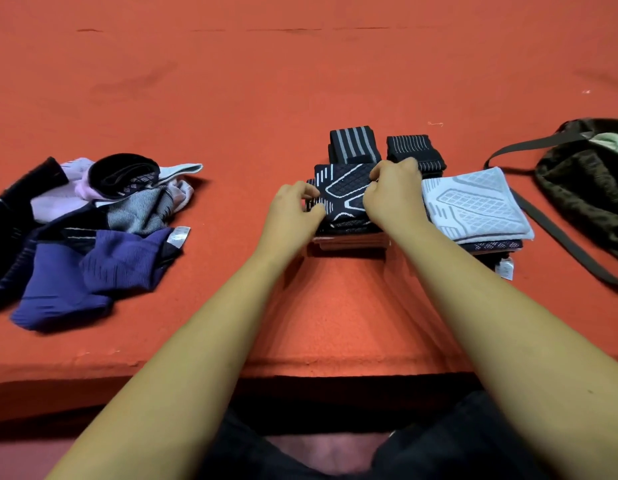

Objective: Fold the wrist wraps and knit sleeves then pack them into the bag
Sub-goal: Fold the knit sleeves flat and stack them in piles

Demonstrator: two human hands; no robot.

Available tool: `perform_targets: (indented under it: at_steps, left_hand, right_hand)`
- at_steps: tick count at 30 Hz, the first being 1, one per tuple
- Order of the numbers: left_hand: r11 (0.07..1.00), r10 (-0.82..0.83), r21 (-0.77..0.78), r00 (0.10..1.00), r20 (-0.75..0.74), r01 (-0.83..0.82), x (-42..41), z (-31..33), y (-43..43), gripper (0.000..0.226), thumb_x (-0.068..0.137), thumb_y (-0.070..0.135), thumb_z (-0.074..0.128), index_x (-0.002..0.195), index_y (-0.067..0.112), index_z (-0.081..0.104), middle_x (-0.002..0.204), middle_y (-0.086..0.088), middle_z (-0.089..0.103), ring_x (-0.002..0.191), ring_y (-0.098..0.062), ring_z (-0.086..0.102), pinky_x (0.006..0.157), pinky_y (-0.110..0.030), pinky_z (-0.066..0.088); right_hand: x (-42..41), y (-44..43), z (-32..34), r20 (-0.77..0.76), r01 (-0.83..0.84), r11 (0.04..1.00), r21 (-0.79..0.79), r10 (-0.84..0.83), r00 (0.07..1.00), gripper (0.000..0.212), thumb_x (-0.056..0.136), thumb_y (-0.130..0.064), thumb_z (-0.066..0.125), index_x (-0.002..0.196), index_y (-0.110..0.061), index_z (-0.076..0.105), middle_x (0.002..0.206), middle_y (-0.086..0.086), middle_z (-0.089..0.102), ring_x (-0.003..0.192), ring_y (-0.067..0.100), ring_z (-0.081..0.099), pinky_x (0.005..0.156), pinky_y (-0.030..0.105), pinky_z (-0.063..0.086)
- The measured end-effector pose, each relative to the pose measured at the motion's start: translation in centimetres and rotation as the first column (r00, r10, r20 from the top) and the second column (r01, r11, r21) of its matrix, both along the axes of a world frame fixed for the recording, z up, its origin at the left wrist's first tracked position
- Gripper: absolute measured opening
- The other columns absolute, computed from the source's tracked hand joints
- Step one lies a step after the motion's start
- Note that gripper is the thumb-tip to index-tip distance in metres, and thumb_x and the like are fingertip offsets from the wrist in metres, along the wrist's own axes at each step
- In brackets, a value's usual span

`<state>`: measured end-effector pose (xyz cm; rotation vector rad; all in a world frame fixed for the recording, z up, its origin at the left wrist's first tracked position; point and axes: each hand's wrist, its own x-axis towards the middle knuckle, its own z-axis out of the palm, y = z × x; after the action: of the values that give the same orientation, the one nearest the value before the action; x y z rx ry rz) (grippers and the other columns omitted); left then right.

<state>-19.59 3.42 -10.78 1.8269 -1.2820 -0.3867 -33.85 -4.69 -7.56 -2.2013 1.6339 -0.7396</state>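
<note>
Left hand (297, 206) and right hand (395, 192) pinch the navy sleeve (345, 192) between them

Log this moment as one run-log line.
step: folding | left hand, right hand: pinch dark patterned sleeve on middle stack | beside it: grey sleeve | behind: striped wraps | left: unfolded pile | right: bag

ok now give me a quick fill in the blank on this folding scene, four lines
The unfolded pile lies on the person's ____ side.
The bag lies at the table's far ____ end.
____ striped wraps sit behind the folded stacks.
The left hand and right hand grip the dark sleeve, just ____ of the pale grey sleeve.
Missing: left; right; two; left.
</note>
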Motion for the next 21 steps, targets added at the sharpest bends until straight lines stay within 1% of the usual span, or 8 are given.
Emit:
perform_targets:
  at_steps: [4,7,10,13,15,17,19,21]
  left_hand:
    - [0.998,0.065,-0.016,0.997,0.039,-0.064,4.1,1.5,2.2,0.010,0.086,0.014,0.063,0.095,0.020,0.065,0.102,-0.003,0.068,0.082,-0.012,0.057,0.078,-0.023,0.040]
    - [0.987,0.162,-0.026,0.981,0.110,-0.160,8.5,2.6,5.7,0.010,0.087,0.011,0.061,0.093,0.016,0.067,0.100,-0.004,0.069,0.088,-0.018,0.061,0.087,-0.030,0.047]
    - [0.965,0.262,-0.057,0.943,0.207,-0.255,13.1,3.3,10.0,0.011,0.086,0.008,0.060,0.092,0.013,0.067,0.098,-0.003,0.067,0.089,-0.018,0.060,0.083,-0.030,0.045]
    - [0.933,0.355,-0.080,0.856,0.376,-0.352,17.7,3.6,14.1,0.015,0.083,0.009,0.062,0.096,0.009,0.068,0.098,-0.008,0.065,0.094,-0.025,0.059,0.082,-0.032,0.042]
    - [0.903,0.403,-0.089,0.754,0.519,-0.421,20.6,3.4,16.2,0.020,0.081,0.011,0.067,0.100,0.007,0.069,0.102,-0.017,0.063,0.099,-0.036,0.055,0.090,-0.041,0.041]
    - [0.880,0.406,-0.048,0.697,0.591,-0.472,22.8,2.9,17.5,0.030,0.080,0.017,0.073,0.109,0.009,0.068,0.108,-0.019,0.059,0.105,-0.040,0.053,0.096,-0.048,0.041]
    - [0.896,0.361,-0.001,0.725,0.587,-0.445,24.1,2.5,17.8,0.043,0.081,0.025,0.075,0.120,0.010,0.064,0.117,-0.018,0.059,0.112,-0.039,0.053,0.101,-0.048,0.041]
    - [0.923,0.327,0.010,0.796,0.510,-0.385,24.3,2.7,16.8,0.045,0.086,0.031,0.072,0.125,0.010,0.062,0.121,-0.014,0.061,0.115,-0.031,0.055,0.103,-0.042,0.041]
  right_hand:
    - [2.5,2.1,2.7,0.118,-0.030,0.992,-0.120,0.044,0.992,0.031,0.088,-0.008,0.046,0.114,-0.003,0.060,0.122,0.016,0.044,0.117,0.035,0.043,0.103,0.036,0.034]
    - [6.7,4.2,3.3,0.160,-0.179,0.980,-0.087,0.191,0.968,0.033,0.087,-0.011,0.048,0.116,-0.005,0.062,0.122,0.017,0.045,0.115,0.036,0.048,0.107,0.039,0.036]
    - [11.5,6.4,2.6,0.173,-0.325,0.946,-0.006,0.321,0.931,0.034,0.085,-0.011,0.051,0.117,-0.005,0.063,0.120,0.019,0.048,0.115,0.035,0.051,0.108,0.035,0.035]
    - [15.6,8.4,1.7,0.181,-0.437,0.897,0.067,0.420,0.889,0.038,0.083,-0.010,0.059,0.120,-0.004,0.061,0.119,0.020,0.050,0.116,0.034,0.050,0.104,0.030,0.035]
    - [18.2,9.3,1.1,0.183,-0.480,0.873,0.092,0.459,0.870,0.039,0.081,-0.011,0.062,0.119,-0.004,0.060,0.117,0.021,0.052,0.114,0.035,0.050,0.100,0.032,0.037]
    - [20.7,9.9,0.6,0.188,-0.507,0.854,0.116,0.483,0.855,0.038,0.078,-0.013,0.063,0.115,-0.005,0.060,0.115,0.020,0.056,0.111,0.034,0.049,0.096,0.032,0.039]
    - [22.9,10.2,0.1,0.172,-0.529,0.838,0.135,0.506,0.845,0.035,0.076,-0.013,0.062,0.110,-0.005,0.059,0.115,0.021,0.058,0.110,0.035,0.048,0.090,0.032,0.040]
    - [24.8,10.2,-0.2,0.158,-0.551,0.821,0.150,0.530,0.833,0.035,0.077,-0.012,0.061,0.111,-0.004,0.058,0.118,0.022,0.056,0.113,0.035,0.046,0.091,0.031,0.038]
